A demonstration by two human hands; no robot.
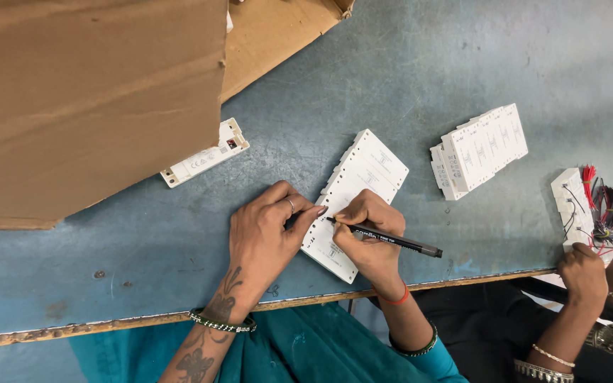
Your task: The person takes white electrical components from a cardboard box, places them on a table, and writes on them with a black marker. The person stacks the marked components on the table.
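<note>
The step in hand looks like marking: a row of white modules (355, 202) lies aslant at the centre of the blue-grey table (427, 57), running from about one o'clock down to seven o'clock, and the person is writing on its lower part. The right hand (367, 237) is closed around a black pen (384, 239) in a writing grip, thumb and forefinger pinching the barrel near the tip, the tip touching the white face and the cap end pointing off toward three o'clock. The left hand (264, 234) lies at nine o'clock of the row, palm down and loosely spread, its fingertips pressed against the row's left edge to steady it; it grips nothing. Judging from this, the next move calls for keeping that hand firm so the row does not slide, and shifting the pen tip along to the neighbouring module without smudging. At ten o'clock a single white module (203, 154) lies by the edge of a cardboard box (86, 99); at two o'clock sits a second white stack (480, 150). At three o'clock, well apart, a co-worker's hands (604, 266) handle a white part with red and black wires (601, 202).
</note>
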